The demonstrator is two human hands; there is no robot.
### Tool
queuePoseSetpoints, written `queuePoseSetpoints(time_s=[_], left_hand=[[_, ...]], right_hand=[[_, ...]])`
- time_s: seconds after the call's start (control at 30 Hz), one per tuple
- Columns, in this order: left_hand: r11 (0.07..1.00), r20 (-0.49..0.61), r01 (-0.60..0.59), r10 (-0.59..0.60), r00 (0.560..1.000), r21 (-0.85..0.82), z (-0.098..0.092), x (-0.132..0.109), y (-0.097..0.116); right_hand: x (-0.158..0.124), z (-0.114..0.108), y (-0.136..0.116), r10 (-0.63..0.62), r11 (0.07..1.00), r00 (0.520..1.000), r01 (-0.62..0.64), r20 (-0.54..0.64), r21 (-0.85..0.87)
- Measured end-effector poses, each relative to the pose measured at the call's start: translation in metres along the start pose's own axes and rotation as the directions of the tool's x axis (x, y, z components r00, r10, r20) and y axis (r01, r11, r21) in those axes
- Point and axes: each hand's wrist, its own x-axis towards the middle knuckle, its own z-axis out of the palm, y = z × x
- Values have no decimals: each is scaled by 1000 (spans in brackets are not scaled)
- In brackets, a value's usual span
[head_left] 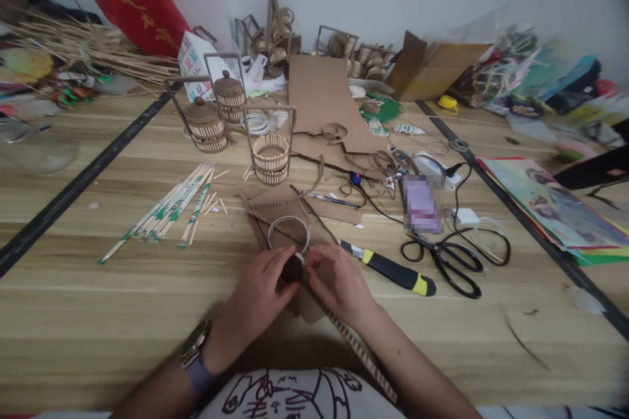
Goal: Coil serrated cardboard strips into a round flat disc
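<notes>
My left hand (268,285) is closed on a small dark round cardboard piece (293,269), with thumb and fingers at its rim. At its right edge my right hand (339,281) pinches a corrugated cardboard strip (356,340), which trails down past my forearm to the table's near edge. Whether the strip is joined to the round piece I cannot tell. Just beyond the fingers a pale ring (269,236) lies on brown cardboard (319,232). To the right of my hands is a utility knife (393,270) with a black and yellow handle.
Black scissors (455,262) and a phone (421,204) lie to the right. Wrapped sticks (171,206) are spread on the left. Small stick-sided buckets with handles, one a lidless bucket (271,160), stand farther back, before a large cardboard sheet (322,91) and an open box (437,69).
</notes>
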Motion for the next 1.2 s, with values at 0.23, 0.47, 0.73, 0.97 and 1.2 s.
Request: queuePoseSetpoints(time_s=[0.23, 0.47, 0.73, 0.97, 1.2], left_hand=[[999, 10, 40, -40, 999, -13, -2, 1, -1], [999, 19, 43, -43, 999, -26, -2, 0, -1], [1000, 31, 23, -22, 999, -20, 1, -2, -1], [1000, 34, -3, 3, 999, -11, -1, 0, -1], [1000, 47, -12, 12, 999, -17, -3, 2, 4]], right_hand=[[-1, 0, 0, -13, 1000, 1000, 13, 2, 11], [1, -1, -1, -62, 998, 998, 62, 10, -26], [4, 0, -3, -148, 970, 989, 151, 30, -190], [5, 2, -2, -167, 967, 986, 168, 22, -191], [3, 3, 0, -106, 986, 994, 104, -14, -129]])
